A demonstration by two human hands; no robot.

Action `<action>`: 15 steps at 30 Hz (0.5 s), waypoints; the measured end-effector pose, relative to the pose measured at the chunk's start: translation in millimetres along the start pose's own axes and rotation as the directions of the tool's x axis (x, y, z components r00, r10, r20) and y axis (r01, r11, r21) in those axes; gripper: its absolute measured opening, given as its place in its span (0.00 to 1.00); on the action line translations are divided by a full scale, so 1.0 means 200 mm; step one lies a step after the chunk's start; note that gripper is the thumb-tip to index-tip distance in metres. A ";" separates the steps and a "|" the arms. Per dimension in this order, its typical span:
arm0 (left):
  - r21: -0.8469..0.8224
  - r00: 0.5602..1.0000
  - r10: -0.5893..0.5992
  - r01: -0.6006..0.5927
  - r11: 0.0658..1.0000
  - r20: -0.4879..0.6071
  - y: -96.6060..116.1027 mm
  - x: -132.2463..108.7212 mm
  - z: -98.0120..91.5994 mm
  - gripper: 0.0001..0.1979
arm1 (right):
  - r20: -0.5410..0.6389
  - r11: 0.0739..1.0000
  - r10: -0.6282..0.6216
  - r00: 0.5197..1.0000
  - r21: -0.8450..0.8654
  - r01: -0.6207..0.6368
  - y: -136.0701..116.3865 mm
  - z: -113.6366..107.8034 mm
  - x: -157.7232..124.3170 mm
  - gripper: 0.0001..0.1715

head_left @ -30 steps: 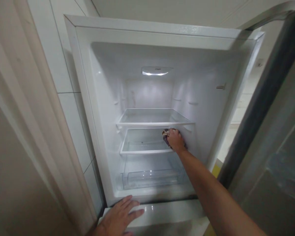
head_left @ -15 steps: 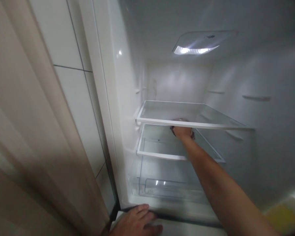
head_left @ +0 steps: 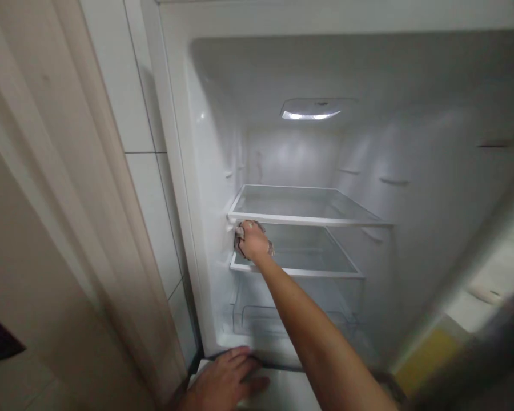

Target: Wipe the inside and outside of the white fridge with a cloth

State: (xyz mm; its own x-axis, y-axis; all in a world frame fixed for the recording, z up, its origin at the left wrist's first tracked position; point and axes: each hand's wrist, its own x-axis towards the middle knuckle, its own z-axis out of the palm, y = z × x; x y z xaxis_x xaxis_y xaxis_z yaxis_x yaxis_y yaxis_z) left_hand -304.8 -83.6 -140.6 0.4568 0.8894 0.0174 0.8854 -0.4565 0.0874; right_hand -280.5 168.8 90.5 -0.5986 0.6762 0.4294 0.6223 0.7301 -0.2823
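Inside an open fridge, my right hand is closed on a crumpled cloth. It is at the left end of the lower glass shelf, close to the fridge's left wall. Just above the hand runs the white front rim of the upper glass shelf. My left hand rests with its fingers apart on the white ledge below the fridge opening. Part of the cloth is hidden under my right hand.
A clear drawer sits beneath the lower shelf. A lit lamp is in the fridge ceiling. Shelf supports jut from the right wall. White tiles and a beige panel flank the left side. The fridge door stands open at right.
My right hand has moved with the cloth from the back right of the lower shelf to its left end. My left hand stays on the ledge. The view has pulled back.
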 end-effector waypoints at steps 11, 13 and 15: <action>0.038 0.999 -0.030 0.028 0.999 0.033 0.05 0.01 -0.09 0.52 | -0.060 0.481 0.288 0.956 0.872 -0.090 -0.09 -0.15 -0.26 0.26; 0.070 1.000 0.005 -0.004 0.998 -0.010 0.03 0.01 -0.06 0.51 | -0.072 0.431 0.271 0.960 0.901 -0.054 -0.17 -0.14 -0.23 0.29; 0.134 0.997 0.052 -0.043 0.990 -0.064 0.01 0.02 -0.04 0.45 | -0.094 0.415 0.246 0.965 0.910 -0.017 -0.23 -0.12 -0.18 0.30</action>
State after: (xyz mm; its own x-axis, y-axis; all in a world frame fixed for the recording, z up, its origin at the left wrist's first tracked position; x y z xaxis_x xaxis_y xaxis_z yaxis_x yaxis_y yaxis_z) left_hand -301.7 -80.8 -133.3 0.4959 0.8642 0.0856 0.8684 -0.4936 -0.0477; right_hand -275.0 108.2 108.1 -0.3766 0.8227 0.4258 -0.1905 0.3810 -0.9047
